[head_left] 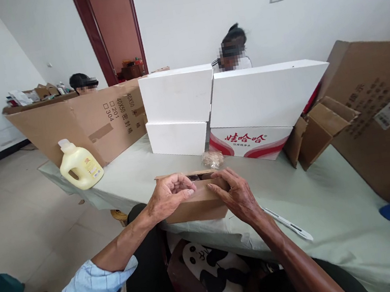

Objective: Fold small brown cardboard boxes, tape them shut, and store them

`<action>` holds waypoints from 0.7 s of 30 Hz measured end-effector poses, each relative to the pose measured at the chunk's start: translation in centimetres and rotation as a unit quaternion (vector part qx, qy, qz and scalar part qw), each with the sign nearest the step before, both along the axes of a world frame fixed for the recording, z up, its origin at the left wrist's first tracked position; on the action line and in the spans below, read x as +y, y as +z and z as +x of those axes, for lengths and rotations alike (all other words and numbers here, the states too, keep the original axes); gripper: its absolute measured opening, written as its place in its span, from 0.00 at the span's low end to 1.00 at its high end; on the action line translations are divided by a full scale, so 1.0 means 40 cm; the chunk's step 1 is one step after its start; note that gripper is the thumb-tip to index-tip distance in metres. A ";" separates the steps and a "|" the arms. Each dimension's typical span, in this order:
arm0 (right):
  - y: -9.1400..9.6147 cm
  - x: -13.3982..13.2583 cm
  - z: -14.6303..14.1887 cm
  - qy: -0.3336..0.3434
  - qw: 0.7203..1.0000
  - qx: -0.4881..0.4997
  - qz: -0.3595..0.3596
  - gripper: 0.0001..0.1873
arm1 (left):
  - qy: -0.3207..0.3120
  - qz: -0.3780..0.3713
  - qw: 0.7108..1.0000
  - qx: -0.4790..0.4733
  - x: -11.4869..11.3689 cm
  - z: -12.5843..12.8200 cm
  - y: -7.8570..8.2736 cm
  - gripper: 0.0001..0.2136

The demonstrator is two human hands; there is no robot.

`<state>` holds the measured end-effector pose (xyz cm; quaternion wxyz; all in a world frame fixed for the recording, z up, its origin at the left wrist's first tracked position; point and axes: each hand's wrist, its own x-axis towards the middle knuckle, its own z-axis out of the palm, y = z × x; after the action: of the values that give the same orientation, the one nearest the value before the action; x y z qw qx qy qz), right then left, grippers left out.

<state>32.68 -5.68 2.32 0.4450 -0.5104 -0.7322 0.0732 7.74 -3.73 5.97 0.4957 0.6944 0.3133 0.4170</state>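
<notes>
A small brown cardboard box point(199, 206) sits at the near edge of the table point(320, 204), its top flaps partly open. My left hand point(169, 196) curls over the box's left top edge, fingers bent and pressing a flap. My right hand point(236, 195) lies over the box's right side, fingers wrapped on the top edge. Just behind the box lies a small clear bag point(212, 159) of brownish bits.
White foam boxes point(176, 96) and a red-printed carton point(250, 141) stand behind. A yellow bottle point(80, 166) is at the left, an open brown box point(317, 130) and a large carton point(383, 109) at the right. A white tool point(288, 223) lies near my right wrist. Two people sit behind the cartons.
</notes>
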 end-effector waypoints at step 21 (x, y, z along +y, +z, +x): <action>-0.090 -0.116 -0.017 0.082 0.987 -0.014 0.139 0.02 | -0.074 0.050 0.978 0.186 0.442 0.195 0.098 0.06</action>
<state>32.01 -10.30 -1.26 0.4939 -0.3829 -0.7807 -0.0009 15.53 13.96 9.88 0.4229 0.8051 0.3265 0.2576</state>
